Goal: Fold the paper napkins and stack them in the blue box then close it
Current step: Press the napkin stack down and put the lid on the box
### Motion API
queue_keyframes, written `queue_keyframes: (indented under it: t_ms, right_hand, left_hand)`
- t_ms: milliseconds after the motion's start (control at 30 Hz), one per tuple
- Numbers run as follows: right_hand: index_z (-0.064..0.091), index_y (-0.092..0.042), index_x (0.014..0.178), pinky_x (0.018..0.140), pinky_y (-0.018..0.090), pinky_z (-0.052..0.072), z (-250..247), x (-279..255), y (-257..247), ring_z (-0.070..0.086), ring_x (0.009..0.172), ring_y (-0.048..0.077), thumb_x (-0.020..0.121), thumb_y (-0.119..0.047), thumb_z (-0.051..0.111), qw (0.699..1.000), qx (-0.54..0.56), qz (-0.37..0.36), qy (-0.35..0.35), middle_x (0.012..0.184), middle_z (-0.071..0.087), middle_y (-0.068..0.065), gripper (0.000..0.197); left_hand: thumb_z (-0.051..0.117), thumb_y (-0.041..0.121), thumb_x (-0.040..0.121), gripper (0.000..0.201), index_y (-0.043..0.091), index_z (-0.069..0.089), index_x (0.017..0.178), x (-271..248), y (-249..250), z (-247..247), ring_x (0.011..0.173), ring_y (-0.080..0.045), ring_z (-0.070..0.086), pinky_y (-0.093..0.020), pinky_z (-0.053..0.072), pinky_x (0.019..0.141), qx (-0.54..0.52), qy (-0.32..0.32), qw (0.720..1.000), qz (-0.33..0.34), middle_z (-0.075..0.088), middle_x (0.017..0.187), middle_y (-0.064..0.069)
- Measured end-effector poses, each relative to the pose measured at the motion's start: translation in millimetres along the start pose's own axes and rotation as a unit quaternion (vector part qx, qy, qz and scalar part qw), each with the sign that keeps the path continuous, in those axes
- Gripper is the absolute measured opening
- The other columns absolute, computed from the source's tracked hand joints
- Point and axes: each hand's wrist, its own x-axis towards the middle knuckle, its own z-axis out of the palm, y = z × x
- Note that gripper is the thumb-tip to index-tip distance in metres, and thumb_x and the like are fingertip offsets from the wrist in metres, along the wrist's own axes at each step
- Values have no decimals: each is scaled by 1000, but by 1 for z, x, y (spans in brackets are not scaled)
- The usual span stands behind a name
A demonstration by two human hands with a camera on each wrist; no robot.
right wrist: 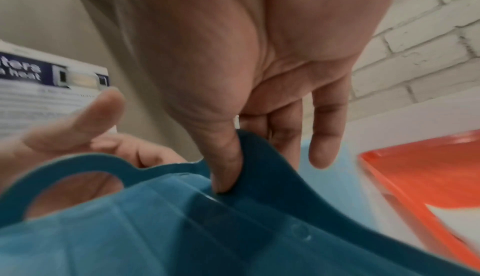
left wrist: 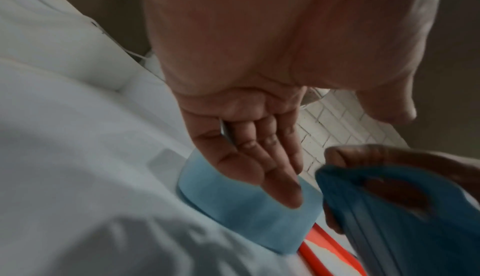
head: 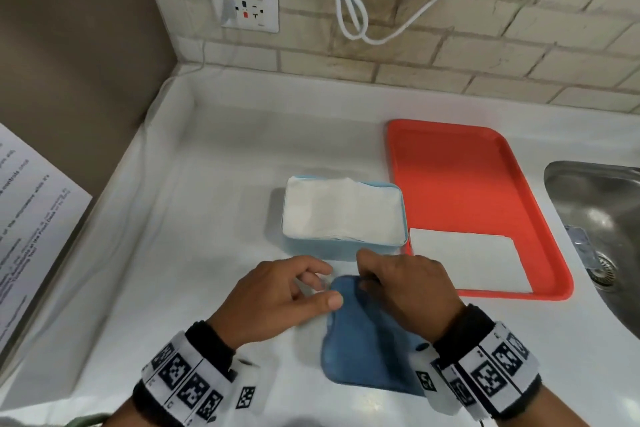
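From the head camera, the blue box (head: 343, 246) sits on the white bench (head: 173, 236), full of folded napkins (head: 341, 210), beside a red tray (head: 460, 177) holding one more napkin (head: 467, 258). The right wrist view alone shows the right hand (right wrist: 259, 65) pinching the dark blue lid (right wrist: 182, 229), thumb on its rim. In the left wrist view the left hand (left wrist: 249, 136) has relaxed fingers (left wrist: 275, 167) grasping nothing
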Motion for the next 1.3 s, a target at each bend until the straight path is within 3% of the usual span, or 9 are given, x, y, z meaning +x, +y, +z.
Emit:
queue_keyframes:
  t_ms: [133,267,433,567,667,833,1100,1200,1300]
  right_hand:
    - [34,-31,97,61,35,34,-35,4,-14,62,82,24,102,-46,43,996,57,-4,64,90,63,-6,18]
    - [45,-34,94,64,35,50,-52,17,-13,66,79,13,91,-51,60,970,163,-13,182,82,66,-15,23]
    - [60,-35,97,82,37,56,-51,40,-1,67,87,1,81,-56,68,930,320,-17,180,91,70,-18,28]
    - [65,-25,105,87,20,49,-47,44,6,64,97,1,86,-37,78,906,382,2,180,104,70,-14,26]
    - [62,-30,119,85,12,44,-42,42,11,59,106,3,83,-51,76,898,402,31,177,118,64,-15,44]
    - [62,-26,120,72,26,56,-42,26,11,65,86,6,82,-63,54,767,624,92,114,104,68,-8,53]
    - [68,-29,120,77,40,61,-41,25,27,70,103,23,56,-98,35,653,724,221,14,124,69,6,100]
    - [70,-18,114,57,26,55,-50,23,34,68,68,15,71,-84,47,629,750,203,-25,104,75,12,83]
    - [65,-2,125,43,17,48,-52,25,43,53,50,9,78,-45,69,553,812,179,53,80,67,8,64]
  left_hand:
    - [63,85,77,67,31,70,116,0,11,-8,93,-15,74,-53,58,87,-95,-10,995,34,76,103,12]
    - [71,75,79,67,10,72,97,1,16,-18,80,-35,67,-61,53,79,-171,43,984,28,69,92,-24]
    - [68,54,84,47,11,76,101,5,22,-34,95,-33,75,-56,57,87,-220,103,970,26,76,101,-18]
    - [74,39,92,24,18,79,104,3,19,-51,92,-19,73,-35,58,80,-260,161,952,28,79,101,-10]
    - [69,32,94,19,20,79,105,2,13,-62,95,-19,73,-35,59,82,-268,199,942,33,79,104,-6]
    - [63,32,95,20,29,77,108,3,10,-74,102,-17,72,-31,59,86,-241,205,945,84,77,110,-2]
    - [59,27,101,25,45,73,111,17,23,-76,112,-15,68,-32,54,100,-176,186,952,167,75,115,6]
    - [57,29,98,23,31,73,115,24,26,-79,126,-21,60,-37,48,106,-140,176,952,209,67,127,1]
    - [57,0,95,47,31,67,128,32,29,-86,143,-16,46,-24,40,112,-74,179,958,212,54,145,1]
